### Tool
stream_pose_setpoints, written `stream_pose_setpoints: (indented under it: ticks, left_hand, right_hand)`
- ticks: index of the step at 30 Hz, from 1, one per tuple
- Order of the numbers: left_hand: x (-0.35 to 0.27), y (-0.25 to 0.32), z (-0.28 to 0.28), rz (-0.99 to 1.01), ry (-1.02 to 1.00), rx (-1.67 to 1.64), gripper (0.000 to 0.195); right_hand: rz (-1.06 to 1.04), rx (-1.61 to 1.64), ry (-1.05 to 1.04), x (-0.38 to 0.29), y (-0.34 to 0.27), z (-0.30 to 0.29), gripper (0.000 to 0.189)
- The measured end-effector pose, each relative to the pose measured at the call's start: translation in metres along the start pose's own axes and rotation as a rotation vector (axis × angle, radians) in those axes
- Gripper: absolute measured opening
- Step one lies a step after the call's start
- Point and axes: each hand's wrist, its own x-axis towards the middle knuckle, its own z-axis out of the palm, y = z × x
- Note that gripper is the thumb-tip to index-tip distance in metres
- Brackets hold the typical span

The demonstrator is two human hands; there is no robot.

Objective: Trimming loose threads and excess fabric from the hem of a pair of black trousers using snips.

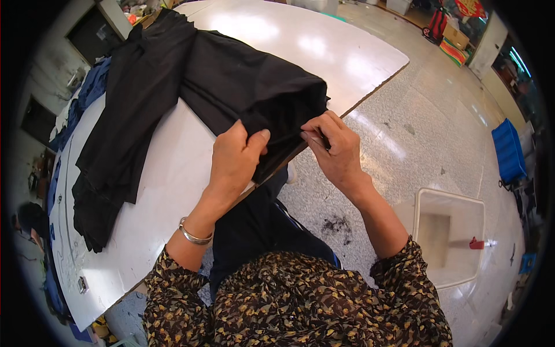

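Observation:
A black cloth garment (243, 69) lies across the white tabletop, its open end raised at the table's near edge. My left hand (236, 152) pinches the near-left rim of that opening between thumb and fingers; a silver bangle is on the wrist. On the opening's right side, my right hand (336, 145) grips the cloth edge with thumb and fingertips. The inside of the opening is dark, and its folds cannot be told apart. More black cloth (130, 108) lies in a heap to the left, its end hanging towards the tabletop's left part.
The white table (173, 156) has its edge running diagonally beneath my hands. A translucent plastic bin (448, 269) with a red item at its side stands on the floor at right. Blue cloth (93, 84) lies along the table's far left. A person (32, 219) is at the left rim.

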Motion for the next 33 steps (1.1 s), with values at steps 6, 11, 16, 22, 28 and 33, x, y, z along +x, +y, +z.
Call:
stream_pose_setpoints:
  ticks: [6, 11, 16, 22, 28, 33]
  left_hand:
    - [0.000, 0.011, 0.006, 0.072, 0.137, -1.484, 0.036]
    - [0.000, -0.007, 0.006, 0.051, 0.140, -1.643, 0.044]
    - [-0.003, -0.005, 0.002, -0.059, 0.206, -1.704, 0.046]
    - [-0.006, -0.010, 0.000, -0.072, 0.194, -1.638, 0.048]
    - [-0.009, 0.000, -0.005, -0.053, 0.210, -1.483, 0.049]
    - [-0.008, 0.002, -0.005, -0.037, 0.223, -1.457, 0.042]
  right_hand:
    - [-0.084, 0.163, 0.141, 0.017, -0.023, 0.014, 0.024]
    - [-0.057, 0.257, 0.120, 0.025, -0.035, 0.023, 0.021]
    - [0.148, 0.533, 0.091, 0.031, -0.034, 0.030, 0.016]
    - [0.111, 0.462, 0.014, 0.037, -0.039, 0.021, 0.023]
    - [-0.087, 0.202, -0.033, 0.044, -0.041, 0.019, 0.019]
    - [-0.051, 0.218, -0.032, 0.045, -0.033, 0.024, 0.012]
